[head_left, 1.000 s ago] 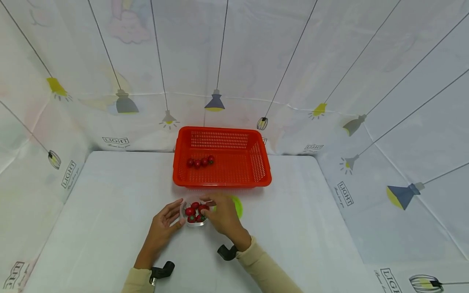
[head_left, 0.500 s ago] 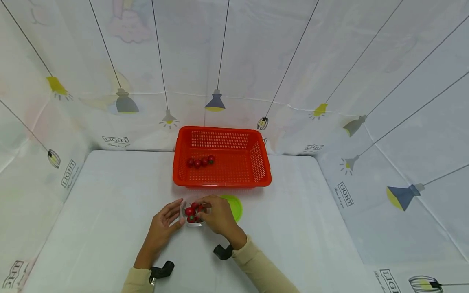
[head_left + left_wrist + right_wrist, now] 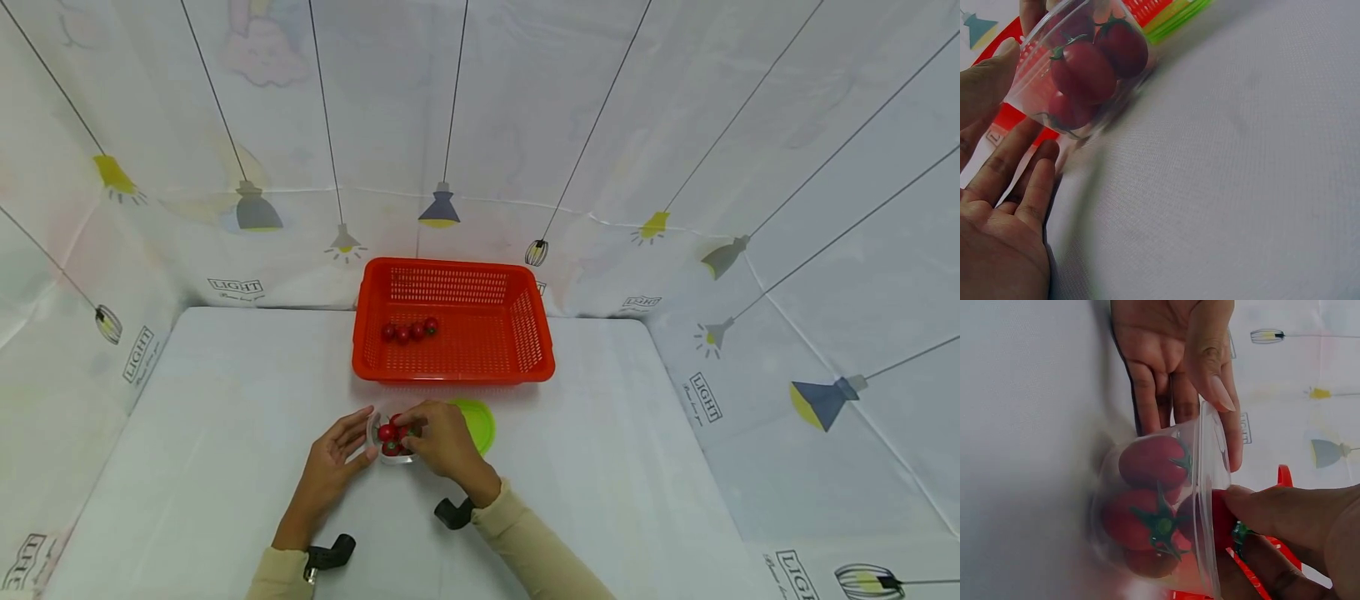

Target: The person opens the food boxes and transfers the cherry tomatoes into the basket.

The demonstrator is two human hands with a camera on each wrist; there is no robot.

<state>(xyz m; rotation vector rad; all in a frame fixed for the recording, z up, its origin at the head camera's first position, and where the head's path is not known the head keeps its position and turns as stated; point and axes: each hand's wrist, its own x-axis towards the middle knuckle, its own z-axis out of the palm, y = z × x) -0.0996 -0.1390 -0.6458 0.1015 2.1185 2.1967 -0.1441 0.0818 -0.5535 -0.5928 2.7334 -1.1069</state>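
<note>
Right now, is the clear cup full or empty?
Partly full: the clear cup holds several cherry tomatoes; the right hand pinches one at its rim.

Cup (image 3: pixel 392 437) w/ tomatoes (image 3: pixel 387 433) btwn hands, lid (image 3: pixel 477 423) right, basket (image 3: pixel 453 372) behind on table (image 3: pixel 637 467).

My right hand (image 3: pixel 442 442) covers part of the cup (image 3: pixel 390 437) from the head view, so I can't count the tomatoes (image 3: pixel 1147 506) inside. Its fingers (image 3: pixel 1285 515) hide most of the one they touch. The green lid (image 3: pixel 480 421) sits partly behind my knuckles. My left hand (image 3: pixel 997 212) runs off the wrist picture's edge.
</note>
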